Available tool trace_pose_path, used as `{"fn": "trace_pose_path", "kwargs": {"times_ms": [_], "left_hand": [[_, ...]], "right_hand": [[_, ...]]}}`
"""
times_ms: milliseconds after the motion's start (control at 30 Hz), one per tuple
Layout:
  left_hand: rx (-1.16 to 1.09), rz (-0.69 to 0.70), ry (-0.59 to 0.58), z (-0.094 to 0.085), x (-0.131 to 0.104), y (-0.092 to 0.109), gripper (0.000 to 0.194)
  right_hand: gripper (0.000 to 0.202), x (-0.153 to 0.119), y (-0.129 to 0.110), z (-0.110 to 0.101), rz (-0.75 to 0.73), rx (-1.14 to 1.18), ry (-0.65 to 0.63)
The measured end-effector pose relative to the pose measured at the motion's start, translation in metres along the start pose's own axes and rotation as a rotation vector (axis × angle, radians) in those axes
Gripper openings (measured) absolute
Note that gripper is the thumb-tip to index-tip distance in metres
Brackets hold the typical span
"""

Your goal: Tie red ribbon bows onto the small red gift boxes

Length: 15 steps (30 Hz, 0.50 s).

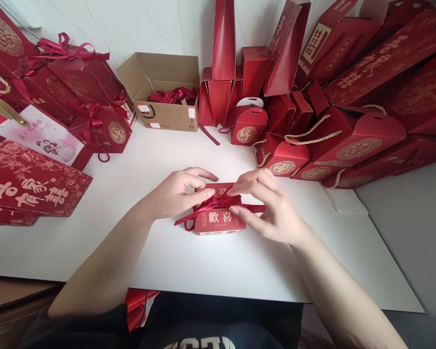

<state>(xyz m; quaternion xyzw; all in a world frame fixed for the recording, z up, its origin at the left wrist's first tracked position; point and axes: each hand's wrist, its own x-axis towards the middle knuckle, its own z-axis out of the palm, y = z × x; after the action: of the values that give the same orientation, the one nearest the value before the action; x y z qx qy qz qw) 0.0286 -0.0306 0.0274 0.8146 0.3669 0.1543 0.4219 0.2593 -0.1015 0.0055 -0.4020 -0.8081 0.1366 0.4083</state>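
Note:
A small red gift box with white Chinese characters stands on the white table in front of me. Dark red ribbon is tied over its top in a bow, with one tail out to the left and another to the right. My left hand is at the bow's left side, thumb and index finger closed on the ribbon and the other fingers reaching behind the box. From the right, my right hand has its thumb and index finger around the bow's other side. A dark red cord hangs at the box's left.
Behind the box stands an open cardboard carton with red ribbons inside. Stacked red gift boxes fill the right side. Ribboned boxes, a printed card and red bags stand on the left.

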Motion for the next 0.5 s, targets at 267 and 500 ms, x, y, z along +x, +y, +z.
{"fn": "trace_pose_path", "kwargs": {"times_ms": [267, 500], "left_hand": [[0.02, 0.055, -0.066, -0.001, 0.002, -0.001, 0.032], [0.031, 0.159, 0.037, 0.007, 0.007, -0.009, 0.035]], "right_hand": [[0.009, 0.0, -0.005, 0.014, -0.015, -0.214, -0.007], [0.011, 0.001, -0.011, 0.016, 0.114, -0.086, -0.014]]}}
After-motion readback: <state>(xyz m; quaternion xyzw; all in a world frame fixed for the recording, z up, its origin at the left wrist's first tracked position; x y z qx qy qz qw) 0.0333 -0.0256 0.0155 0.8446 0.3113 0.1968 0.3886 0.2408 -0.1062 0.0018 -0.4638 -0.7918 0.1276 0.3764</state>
